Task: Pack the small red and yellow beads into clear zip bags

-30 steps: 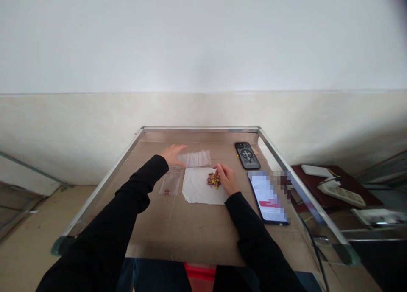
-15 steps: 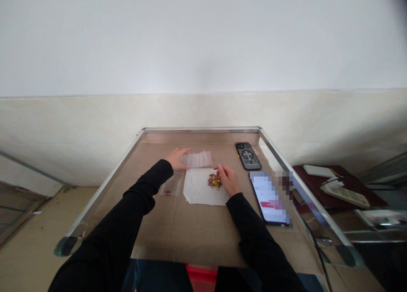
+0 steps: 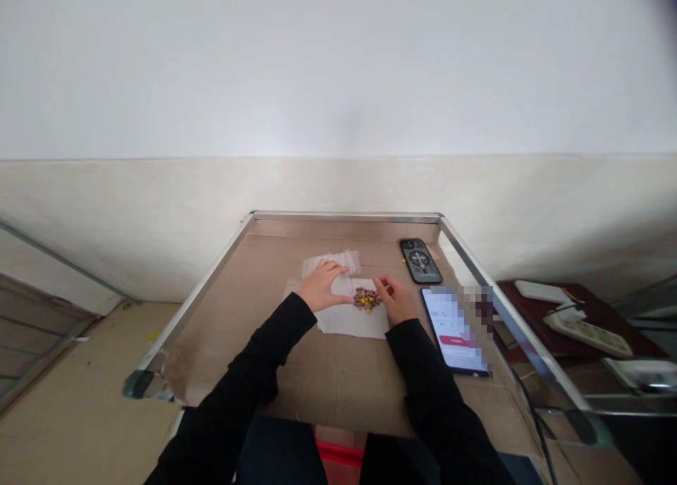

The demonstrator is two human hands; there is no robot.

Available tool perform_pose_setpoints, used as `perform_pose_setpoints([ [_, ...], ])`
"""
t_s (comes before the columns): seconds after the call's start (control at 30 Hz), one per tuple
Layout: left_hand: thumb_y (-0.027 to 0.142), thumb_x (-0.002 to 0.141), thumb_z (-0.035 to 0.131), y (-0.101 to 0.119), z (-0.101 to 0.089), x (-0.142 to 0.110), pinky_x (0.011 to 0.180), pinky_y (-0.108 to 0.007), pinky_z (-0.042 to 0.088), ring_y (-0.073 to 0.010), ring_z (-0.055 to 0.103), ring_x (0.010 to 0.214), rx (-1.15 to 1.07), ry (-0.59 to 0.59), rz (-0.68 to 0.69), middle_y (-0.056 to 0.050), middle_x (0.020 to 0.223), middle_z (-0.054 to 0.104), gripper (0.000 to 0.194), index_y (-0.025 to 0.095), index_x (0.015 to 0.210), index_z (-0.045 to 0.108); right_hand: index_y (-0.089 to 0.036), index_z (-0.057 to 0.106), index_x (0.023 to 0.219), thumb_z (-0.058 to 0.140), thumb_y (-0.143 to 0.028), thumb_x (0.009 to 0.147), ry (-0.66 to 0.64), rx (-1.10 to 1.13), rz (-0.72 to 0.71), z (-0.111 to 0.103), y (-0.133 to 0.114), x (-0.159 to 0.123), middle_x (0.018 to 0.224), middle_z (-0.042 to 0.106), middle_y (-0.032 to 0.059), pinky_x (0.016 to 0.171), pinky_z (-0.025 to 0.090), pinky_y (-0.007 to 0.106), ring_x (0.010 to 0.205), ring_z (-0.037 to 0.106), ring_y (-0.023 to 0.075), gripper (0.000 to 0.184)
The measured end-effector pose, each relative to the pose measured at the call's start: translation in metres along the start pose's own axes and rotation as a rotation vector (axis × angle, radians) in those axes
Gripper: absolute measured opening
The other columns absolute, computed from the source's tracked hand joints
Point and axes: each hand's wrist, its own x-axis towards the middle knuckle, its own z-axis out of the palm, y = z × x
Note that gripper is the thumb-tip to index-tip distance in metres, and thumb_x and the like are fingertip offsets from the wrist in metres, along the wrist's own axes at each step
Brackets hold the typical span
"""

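**Item 1, the pile:** a small heap of yellow and maroon pieces (image 3: 367,299), too small to identify, sits on a white sheet (image 3: 349,323). Its long axis runs from 9 to 3 o'clock.

**Item 2, my right grip** (image 3: 395,302): this is the nearer one, with the pile at its 9 o'clock. The fingers curl inward, and their tips are at the heap's edge. I cannot tell whether they are clenched on any piece.

**Item 3, my left grip** (image 3: 322,287): released, with the fingers spread flat and pressing down where the sheet meets a clear plastic bag (image 3: 331,261). The pile lies at its 3 o'clock, just beyond the fingertips and farther off than from the right grip.

**Item 4, the surroundings:** the sheet and bag lie on cardboard (image 3: 338,379) lining a metal-edged desk (image 3: 343,217). At 1 o'clock from the pile is a black-cased phone (image 3: 420,261), lying back up. At 3 o'clock is a second phone (image 3: 453,330), with its lit screen pixelated. Off the desk, at about 3 o'clock, is a white power strip (image 3: 587,333) on a dark red surface (image 3: 529,323).
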Motion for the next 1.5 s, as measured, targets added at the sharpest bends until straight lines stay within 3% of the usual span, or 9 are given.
perform_pose_setpoints([
  [0.2,0.054,0.054,0.059,0.003,0.047,-0.01,0.086,-0.035,0.031,-0.0206,0.043,0.093,-0.154,0.122,-0.109,-0.005,0.099,0.05,0.064,0.021,0.108,0.047,-0.019,0.062,0.074,0.049,-0.038,0.068,-0.09,-0.143,-0.118,-0.003,0.013,-0.008,0.065,0.053,0.0009,0.047,0.033,0.022,0.047,0.043,0.0088,0.023],
  [0.37,0.053,0.054,0.06,0.001,0.065,-0.018,0.084,-0.034,0.034,-0.0204,0.042,0.094,-0.213,0.141,-0.15,-0.006,0.097,0.05,0.065,0.019,0.107,0.048,-0.02,0.063,0.071,0.052,-0.034,0.066,-0.161,-0.198,-0.163,0.003,0.015,-0.009,0.063,0.051,0.0,0.048,0.033,0.021,0.051,0.045,0.0094,0.018],
  [0.67,0.051,0.053,0.063,0.006,0.065,-0.018,0.085,-0.037,0.033,-0.0219,0.041,0.095,-0.196,0.092,-0.133,-0.006,0.101,0.05,0.068,0.02,0.111,0.045,-0.019,0.061,0.069,0.047,-0.032,0.073,-0.198,-0.255,-0.215,0.0,0.013,-0.008,0.063,0.051,0.001,0.055,0.033,0.023,0.057,0.047,0.011,0.019],
  [0.93,0.05,0.054,0.062,0.003,0.065,-0.018,0.085,-0.037,0.033,-0.0216,0.041,0.096,-0.211,0.096,-0.129,-0.006,0.101,0.05,0.068,0.02,0.112,0.044,-0.02,0.059,0.087,0.041,-0.034,0.078,-0.224,-0.04,-0.251,0.005,0.001,-0.008,0.067,0.049,0.0004,0.054,0.035,0.021,0.055,0.044,0.0092,0.025],
  [1.1,0.05,0.052,0.063,-0.001,0.062,-0.02,0.086,-0.037,0.033,-0.0209,0.042,0.095,-0.191,0.136,-0.145,-0.005,0.1,0.05,0.066,0.021,0.109,0.047,-0.02,0.06,0.083,0.045,-0.029,0.075,-0.157,-0.123,-0.202,0.004,0.005,-0.008,0.068,0.051,0.001,0.056,0.033,0.023,0.06,0.047,0.0109,0.019],
  [1.5,0.048,0.051,0.065,-0.001,0.062,-0.021,0.084,-0.038,0.033,-0.0218,0.042,0.094,-0.195,0.119,-0.151,-0.005,0.1,0.051,0.065,0.022,0.109,0.048,-0.022,0.061,0.075,0.051,-0.031,0.071,-0.207,-0.284,-0.28,0.01,0.005,-0.012,0.072,0.053,0.0003,0.061,0.028,0.024,0.067,0.049,0.0112,0.014],
])
